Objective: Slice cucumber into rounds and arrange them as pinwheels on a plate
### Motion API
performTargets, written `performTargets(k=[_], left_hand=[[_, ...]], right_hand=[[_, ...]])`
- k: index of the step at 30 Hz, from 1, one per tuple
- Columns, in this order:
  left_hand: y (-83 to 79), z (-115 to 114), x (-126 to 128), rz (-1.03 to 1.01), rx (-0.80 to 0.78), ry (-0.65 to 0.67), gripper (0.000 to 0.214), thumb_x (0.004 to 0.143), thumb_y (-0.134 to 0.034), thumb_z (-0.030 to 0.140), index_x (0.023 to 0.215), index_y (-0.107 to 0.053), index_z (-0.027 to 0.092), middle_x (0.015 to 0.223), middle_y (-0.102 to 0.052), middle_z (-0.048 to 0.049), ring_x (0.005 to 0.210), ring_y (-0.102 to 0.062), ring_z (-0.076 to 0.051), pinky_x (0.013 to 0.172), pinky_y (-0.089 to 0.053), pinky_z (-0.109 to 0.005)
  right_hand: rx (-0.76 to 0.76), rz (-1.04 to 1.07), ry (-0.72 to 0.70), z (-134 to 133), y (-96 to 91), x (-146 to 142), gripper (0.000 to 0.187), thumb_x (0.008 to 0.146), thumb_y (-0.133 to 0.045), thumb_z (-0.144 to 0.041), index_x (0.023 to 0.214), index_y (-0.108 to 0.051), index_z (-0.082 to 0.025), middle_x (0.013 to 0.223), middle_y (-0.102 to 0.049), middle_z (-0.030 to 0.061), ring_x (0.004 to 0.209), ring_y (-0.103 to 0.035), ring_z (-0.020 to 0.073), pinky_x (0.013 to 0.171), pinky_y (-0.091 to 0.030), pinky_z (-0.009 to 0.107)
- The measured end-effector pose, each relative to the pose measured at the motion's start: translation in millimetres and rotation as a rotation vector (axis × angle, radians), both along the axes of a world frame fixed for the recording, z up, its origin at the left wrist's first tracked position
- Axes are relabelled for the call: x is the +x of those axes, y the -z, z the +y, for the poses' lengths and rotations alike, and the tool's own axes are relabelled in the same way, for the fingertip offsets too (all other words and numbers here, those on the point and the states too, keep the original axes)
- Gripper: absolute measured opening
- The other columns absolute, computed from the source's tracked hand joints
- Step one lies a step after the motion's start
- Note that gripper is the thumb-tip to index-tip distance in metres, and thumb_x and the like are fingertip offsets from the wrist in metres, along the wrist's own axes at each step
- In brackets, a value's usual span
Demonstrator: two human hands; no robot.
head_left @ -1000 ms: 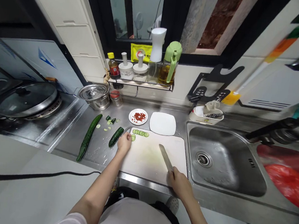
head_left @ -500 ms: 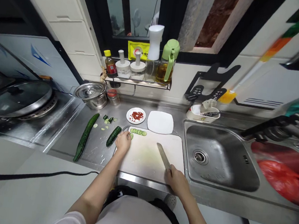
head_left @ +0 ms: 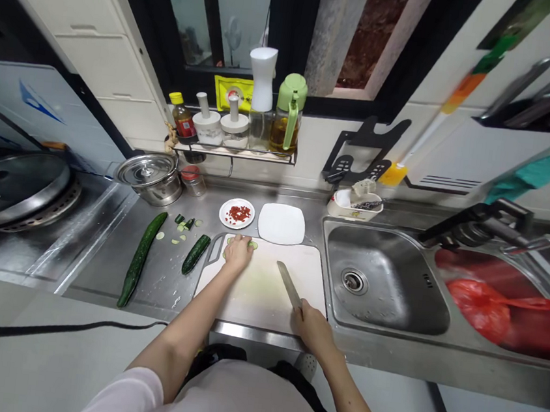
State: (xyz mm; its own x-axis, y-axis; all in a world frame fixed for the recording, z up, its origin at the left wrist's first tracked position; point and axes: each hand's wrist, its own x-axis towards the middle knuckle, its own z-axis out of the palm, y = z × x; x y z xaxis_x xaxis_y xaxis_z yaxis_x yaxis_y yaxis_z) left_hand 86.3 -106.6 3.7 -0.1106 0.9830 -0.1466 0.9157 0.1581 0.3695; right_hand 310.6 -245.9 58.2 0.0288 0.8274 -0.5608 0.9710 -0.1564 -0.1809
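Observation:
My left hand (head_left: 238,252) lies over the row of cucumber slices (head_left: 252,245) at the far edge of the white cutting board (head_left: 266,290), fingers curled onto them. My right hand (head_left: 312,326) grips the handle of a knife (head_left: 289,285), whose blade points up and left over the board without touching food. A short cucumber piece (head_left: 196,254) lies just left of the board, and a whole cucumber (head_left: 141,258) lies further left on the steel counter.
A small dish of red chilli bits (head_left: 237,213) and an empty white square plate (head_left: 282,223) sit behind the board. A lidded pot (head_left: 149,176), a condiment shelf (head_left: 235,137), the sink (head_left: 379,286) and a red bag (head_left: 483,305) surround the spot.
My left hand has moved right from the board's left corner onto the row of cucumber slices. The knife hand has stayed put. The camera has shifted, sliding the scene leftward.

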Motion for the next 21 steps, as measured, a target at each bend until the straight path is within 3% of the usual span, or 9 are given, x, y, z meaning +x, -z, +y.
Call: performTargets(k=[8,13,21], left_hand=[[2.7,5.0,5.8,0.028,0.006,0.037,0.025,0.089,-0.054,0.028,0.109,-0.068,0.026,0.114,-0.059,-0.0099,0.107,-0.053,-0.026,0.086,-0.042,-0.035],[-5.2,3.2,7.9,-0.036,0.002,-0.003,0.018,0.088,-0.053,0.022,0.097,-0.068,0.025,0.107,-0.065,-0.0075,0.103,-0.056,-0.023,0.080,-0.042,-0.032],[-14.5,-30.2,-2.2,-0.332,-0.123,-0.128,0.010,0.079,-0.064,0.024,0.088,-0.068,0.024,0.086,-0.071,0.0011,0.079,-0.063,-0.015,0.070,-0.041,-0.024]], right_hand=[[-0.001,0.005,0.012,-0.9,5.9,2.6,0.027,0.098,-0.033,-0.027,0.108,-0.056,-0.017,0.101,-0.070,0.0116,0.094,-0.066,0.0223,0.067,-0.037,0.028],[-0.004,0.014,0.017,-0.6,4.5,2.4,0.027,0.097,-0.032,-0.025,0.108,-0.056,-0.017,0.100,-0.070,0.0115,0.094,-0.066,0.0219,0.066,-0.036,0.027],[-0.017,-0.003,0.011,0.4,-0.8,0.1,0.030,0.097,-0.030,-0.024,0.112,-0.055,-0.016,0.105,-0.070,0.0138,0.098,-0.065,0.0225,0.070,-0.038,0.028]])
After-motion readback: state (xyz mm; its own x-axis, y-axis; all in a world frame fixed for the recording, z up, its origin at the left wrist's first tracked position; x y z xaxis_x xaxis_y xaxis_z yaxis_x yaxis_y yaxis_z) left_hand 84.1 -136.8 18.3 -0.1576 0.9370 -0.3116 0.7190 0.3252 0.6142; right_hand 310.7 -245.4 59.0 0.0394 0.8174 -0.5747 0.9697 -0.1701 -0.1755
